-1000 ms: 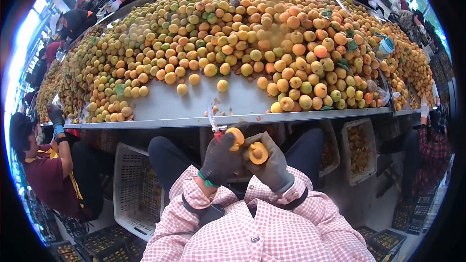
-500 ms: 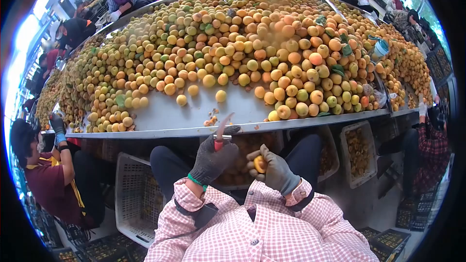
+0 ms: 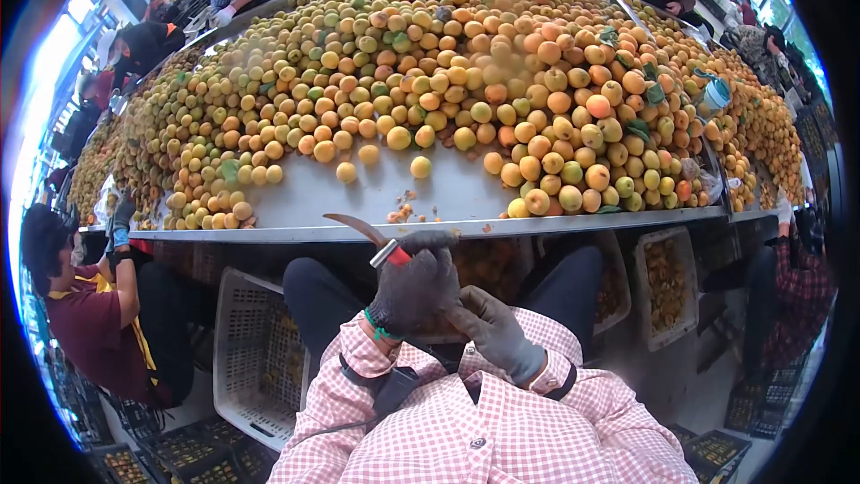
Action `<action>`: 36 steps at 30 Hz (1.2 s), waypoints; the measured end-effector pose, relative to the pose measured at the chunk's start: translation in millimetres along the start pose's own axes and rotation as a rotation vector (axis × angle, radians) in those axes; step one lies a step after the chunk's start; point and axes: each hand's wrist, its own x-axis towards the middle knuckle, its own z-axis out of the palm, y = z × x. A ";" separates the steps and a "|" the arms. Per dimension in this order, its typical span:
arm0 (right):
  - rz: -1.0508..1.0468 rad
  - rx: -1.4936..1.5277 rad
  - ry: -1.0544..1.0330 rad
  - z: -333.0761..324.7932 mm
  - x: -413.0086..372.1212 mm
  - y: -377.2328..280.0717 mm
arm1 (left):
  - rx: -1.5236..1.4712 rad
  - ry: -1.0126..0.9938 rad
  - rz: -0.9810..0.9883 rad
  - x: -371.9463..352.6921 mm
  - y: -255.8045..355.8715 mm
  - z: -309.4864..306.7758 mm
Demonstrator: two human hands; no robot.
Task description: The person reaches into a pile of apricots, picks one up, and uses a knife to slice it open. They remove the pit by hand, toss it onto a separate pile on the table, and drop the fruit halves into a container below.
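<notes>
Wrapped in a dark grey glove, my left hand (image 3: 414, 285) is closed around the red handle of a curved knife (image 3: 389, 253), whose blade points up and left over the table edge. My right hand (image 3: 497, 333), in a grey-brown glove, touches the left one from the right with its fingers bent. Whatever lies between the two hands is hidden, and no fruit shows there. Beyond them, a large heap of yellow-orange fruit (image 3: 358, 45) covers much of the metal table (image 3: 358, 231). Small scraps (image 3: 408, 209) lie close to its near edge.
Below the table are a white crate (image 3: 228, 341) at the left and a crate of cut fruit (image 3: 665, 287) at the right. A co-worker in a dark red shirt (image 3: 90, 341) sits at the left. A blue-and-white cup (image 3: 716, 94) stands among the fruit.
My hands have come together. The knife blade has swung to the left. The yellow fruit piece seen in my right hand is now out of sight.
</notes>
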 end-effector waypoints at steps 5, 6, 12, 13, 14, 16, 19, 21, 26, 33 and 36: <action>-0.038 -0.068 -0.120 -5.3 -13.7 -17.4 | -0.164 0.171 0.011 1.2 13.4 15.5; -0.023 -0.089 -0.100 -4.8 -13.5 -16.7 | -0.167 0.173 0.008 2.6 7.5 7.1; -0.020 -0.107 -0.007 3.7 -11.9 -15.5 | -0.332 -0.109 -0.065 -3.6 -2.4 -5.3; -0.031 -0.164 -0.008 2.6 -11.8 -15.3 | -0.326 -0.077 -0.059 -5.2 -2.9 -2.9; -0.029 -0.163 -0.008 0.2 -12.1 -14.2 | -0.321 -0.044 -0.054 -6.9 -4.0 -1.8; 0.014 -0.186 -0.067 -5.8 -12.6 -11.9 | -0.401 0.008 -0.024 -4.3 -17.2 -31.0; -0.126 -0.318 -0.114 -5.2 -14.5 -9.0 | -0.404 -0.032 0.074 0.8 4.1 -11.9; -0.121 -0.256 -0.077 4.5 -16.6 -16.6 | -0.334 -0.102 0.128 3.9 14.4 4.0; -0.180 -0.244 -0.012 3.1 -14.8 -6.1 | -0.145 0.071 0.093 -2.2 -1.4 17.5; -0.127 -0.223 0.050 3.2 -11.9 -5.3 | -0.241 0.071 0.016 -3.7 -6.7 15.6; -0.135 -0.254 0.016 2.4 -14.7 -11.5 | 0.047 -0.035 0.179 6.6 5.8 21.2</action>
